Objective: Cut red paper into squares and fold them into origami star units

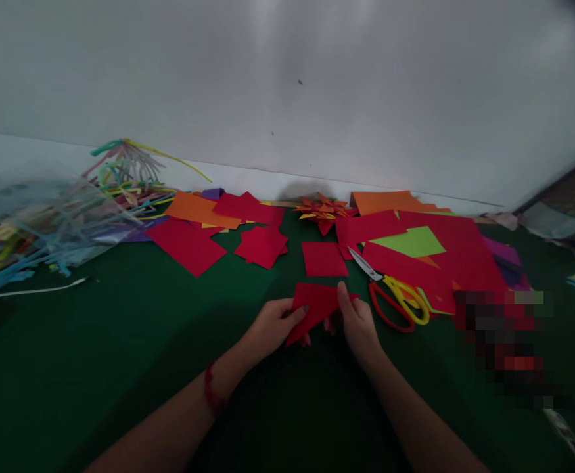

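Between my two hands is a red paper folded into a triangle (318, 303), held over the green table. My left hand (276, 322) pinches its left corner, thumb on top. The right corner is in the grip of my right hand (359, 320), its thumb pressed along the paper. Just beyond lies a flat red paper square (324, 259). A stack of red squares (263, 246) is to its left. To the right rest scissors (390, 289) with one red and one yellow handle, blades pointing away. Behind sits a folded orange-red paper flower (322, 209).
On the left, a clear plastic bag (55, 210) holds many coloured strips. Large red sheets (457, 246) with a lime green piece (415, 242) lie at right. Orange paper (191, 207) is at back left. A white cable (35, 290) runs in from the left. A white wall (248, 85) stands behind.
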Motion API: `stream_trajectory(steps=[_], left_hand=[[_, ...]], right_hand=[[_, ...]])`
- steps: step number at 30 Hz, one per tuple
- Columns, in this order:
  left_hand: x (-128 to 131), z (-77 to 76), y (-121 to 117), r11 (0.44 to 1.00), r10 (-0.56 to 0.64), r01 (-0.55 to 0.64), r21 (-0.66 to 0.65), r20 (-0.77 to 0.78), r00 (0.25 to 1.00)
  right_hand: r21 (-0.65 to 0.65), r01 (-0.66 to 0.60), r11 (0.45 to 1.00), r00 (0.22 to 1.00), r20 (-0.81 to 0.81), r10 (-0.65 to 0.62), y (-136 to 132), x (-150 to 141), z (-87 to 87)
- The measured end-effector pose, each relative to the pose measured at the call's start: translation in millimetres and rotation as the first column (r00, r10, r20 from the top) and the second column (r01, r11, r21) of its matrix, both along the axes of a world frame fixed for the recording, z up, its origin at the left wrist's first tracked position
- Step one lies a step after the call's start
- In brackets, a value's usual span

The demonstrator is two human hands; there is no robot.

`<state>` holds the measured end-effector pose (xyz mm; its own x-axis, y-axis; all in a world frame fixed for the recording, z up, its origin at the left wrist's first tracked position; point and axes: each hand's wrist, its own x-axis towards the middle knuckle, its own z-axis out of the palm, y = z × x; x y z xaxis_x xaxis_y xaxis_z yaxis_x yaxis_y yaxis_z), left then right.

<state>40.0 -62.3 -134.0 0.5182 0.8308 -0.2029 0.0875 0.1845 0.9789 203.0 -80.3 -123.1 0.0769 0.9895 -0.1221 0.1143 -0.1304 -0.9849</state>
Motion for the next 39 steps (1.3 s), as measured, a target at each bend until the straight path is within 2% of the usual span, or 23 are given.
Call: stream_trajectory(steps=[4,7,10,14,16,21,23,26,29,32,39], left_hand=[[-1,-1.6,1,1.0,-0.015,0.015,0.008,0.006,1.0],[-2,-1.2,1,0.999,-0.028,0.027,0.035,0.034,0.999],[-2,-0.5,0,0.996,-0.02,0.022,0.086,-0.023,1.0],[-1,-2.0,0,0.999,-0.037,0.037,0.034,0.004,0.999],[0,-3.2,1,1.0,-0.026,0.026,0.013,0.027,0.999],[-1,-4.2,4,0.995,0.092,-0.094,0.046,0.05,0.995],[-1,-4.2,5,0.988,0.148,-0.151,0.033,0.068,0.987],[-2,-3.9,6,0.985,0.17,-0.171,0.019,0.059,0.984],[-3,-3.3,7,0.975,0.191,-0.194,0.112,0.037,0.981],[-4,-3.8,7,0.963,0.216,-0.214,0.163,0.007,0.976],[-5,-5.0,10,0.934,0.304,-0.301,0.191,0.015,0.953]], right_hand=[[0.069,0.072,0.995,0.996,-0.054,-0.068,0,4,-3.6],[0.045,0.1,0.994,0.992,-0.081,-0.096,0,3,-6.3],[0.011,0.123,0.992,0.988,-0.092,-0.121,-1,-1,-8.3],[0.001,0.066,0.998,0.99,-0.122,-0.065,-1,-7,-8.6],[0.02,0.027,0.999,0.997,-0.08,-0.025,0,-9,-7.5],[-0.002,0.044,0.999,0.995,0.087,-0.043,4,-5,-2.3],[-0.014,0.021,1.0,0.996,0.088,-0.02,4,-2,-0.7],[-0.002,-0.061,0.998,0.998,0.026,0.061,5,-2,-1.5],[0.013,-0.122,0.992,0.992,0.009,0.122,4,-3,-5.2],[0.03,-0.135,0.99,0.99,0.033,0.134,3,-5,-8.5],[0.096,-0.134,0.986,0.988,0.094,0.125,-3,-14,-9.0]])
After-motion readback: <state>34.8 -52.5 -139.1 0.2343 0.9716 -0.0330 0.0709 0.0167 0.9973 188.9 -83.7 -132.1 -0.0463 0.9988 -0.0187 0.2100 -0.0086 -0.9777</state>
